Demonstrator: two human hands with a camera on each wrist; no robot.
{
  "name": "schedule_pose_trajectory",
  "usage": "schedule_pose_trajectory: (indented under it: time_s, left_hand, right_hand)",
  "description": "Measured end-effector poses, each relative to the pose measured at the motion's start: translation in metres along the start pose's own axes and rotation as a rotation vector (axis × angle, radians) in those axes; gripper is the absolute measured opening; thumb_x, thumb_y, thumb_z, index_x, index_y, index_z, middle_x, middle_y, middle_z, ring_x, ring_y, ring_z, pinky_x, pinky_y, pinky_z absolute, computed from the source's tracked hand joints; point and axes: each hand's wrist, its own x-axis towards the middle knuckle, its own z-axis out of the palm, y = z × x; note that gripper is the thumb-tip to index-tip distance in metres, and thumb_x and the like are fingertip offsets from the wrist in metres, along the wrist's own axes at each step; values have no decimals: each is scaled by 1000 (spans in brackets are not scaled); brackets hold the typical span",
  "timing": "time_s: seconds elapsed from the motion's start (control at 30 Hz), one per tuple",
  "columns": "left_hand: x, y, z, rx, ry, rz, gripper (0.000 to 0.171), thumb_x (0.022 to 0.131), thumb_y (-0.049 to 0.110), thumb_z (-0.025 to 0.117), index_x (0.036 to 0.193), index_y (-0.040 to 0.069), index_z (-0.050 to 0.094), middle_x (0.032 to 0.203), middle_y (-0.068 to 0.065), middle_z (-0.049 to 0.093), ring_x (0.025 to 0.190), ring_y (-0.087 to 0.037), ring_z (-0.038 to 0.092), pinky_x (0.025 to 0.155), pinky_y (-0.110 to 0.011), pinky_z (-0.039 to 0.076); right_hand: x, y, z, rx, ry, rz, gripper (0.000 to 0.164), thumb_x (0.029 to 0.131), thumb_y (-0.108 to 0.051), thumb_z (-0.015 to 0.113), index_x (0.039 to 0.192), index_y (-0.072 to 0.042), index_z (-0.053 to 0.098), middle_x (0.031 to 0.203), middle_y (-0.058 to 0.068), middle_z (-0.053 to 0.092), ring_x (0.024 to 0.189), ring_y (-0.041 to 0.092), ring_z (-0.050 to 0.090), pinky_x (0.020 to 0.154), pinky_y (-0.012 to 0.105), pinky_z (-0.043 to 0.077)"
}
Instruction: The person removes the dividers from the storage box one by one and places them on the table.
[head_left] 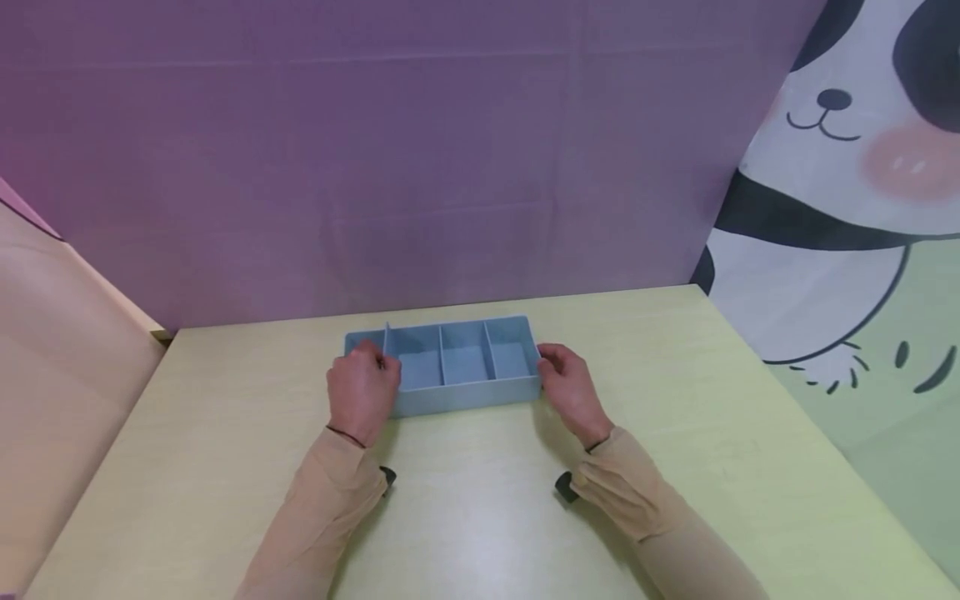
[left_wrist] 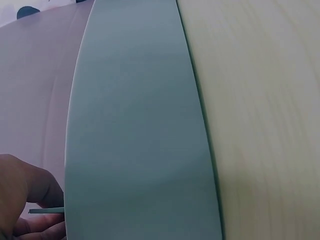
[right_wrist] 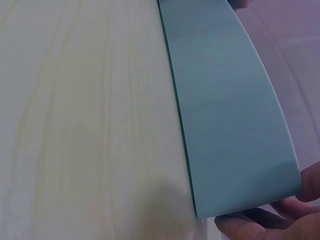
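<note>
A blue plastic box (head_left: pixel 468 395) with thin upright dividers lies flat on the table, its long side facing me. At its left end my left hand (head_left: pixel 363 393) pinches the leftmost divider (head_left: pixel 387 338), whose top stands higher than the other dividers. In the left wrist view this divider (left_wrist: pixel 47 210) pokes out past the rim between thumb and fingers. My right hand (head_left: pixel 572 392) grips the right end of the box. Seen from the right wrist, the fingers (right_wrist: pixel 245 227) lie against the end wall and the thumb is up at the rim corner.
The pale wooden table (head_left: pixel 480 500) spreads around the box. Behind it rises a purple cloth backdrop (head_left: pixel 450 167). On the right hangs a panda-print cloth (head_left: pixel 810 283), on the left a pale cloth panel (head_left: pixel 60 400). Dark wrist devices (head_left: pixel 567 487) show below both sleeves.
</note>
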Motion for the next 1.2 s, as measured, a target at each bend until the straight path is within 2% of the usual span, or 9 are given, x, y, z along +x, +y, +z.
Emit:
schedule_pose_trajectory:
  time_s: [0.4,0.57,0.7,0.83,0.97,1.1,1.2]
  left_hand:
    - [5,0,-6,10,10,-32,16,77,9,58,73,-2,69,66,-18,66,58,-42,60,57,-55,47]
    - [8,-1,-10,-39,24,-53,15,78,6,58,77,-4,69,70,-18,67,61,-41,61,59,-54,48]
    - [9,-3,-13,-148,-1,-134,16,80,6,57,86,-4,69,73,-18,68,65,-38,63,63,-49,48]
    - [11,-5,-15,-260,-35,-224,26,82,4,54,101,-6,69,80,-19,70,72,-35,65,67,-45,48]
    - [13,-5,-17,-331,-85,-310,33,83,4,55,113,-4,66,90,-19,70,83,-33,65,73,-42,48]
    - [13,-5,-18,-374,-144,-375,34,83,5,57,114,0,67,96,-17,68,90,-30,61,72,-36,46]
    - [13,-5,-17,-407,-165,-386,31,83,4,57,112,0,68,96,-17,66,90,-27,58,69,-32,44]
  right_hand:
    - [0,0,0,4,7,3,34,97,-5,43,126,11,50,124,27,54,113,35,53,91,39,44]
    - [1,1,1,-7,5,3,34,98,-5,42,127,10,50,125,27,54,112,34,53,90,39,44]
    - [0,1,1,-8,7,7,34,97,-5,43,127,10,50,126,26,54,113,33,53,91,40,44]
    - [0,1,1,-13,9,5,34,98,-5,43,128,10,50,126,26,54,112,32,53,91,40,44]
    - [0,1,1,-11,7,3,34,97,-5,43,127,10,50,125,26,54,112,31,53,91,39,43]
    - [-1,1,2,-9,7,5,34,97,-5,43,127,10,50,125,26,54,112,32,53,91,39,43]
    - [-1,0,2,-10,4,6,34,97,-5,43,127,9,50,125,26,54,112,32,53,92,40,43]
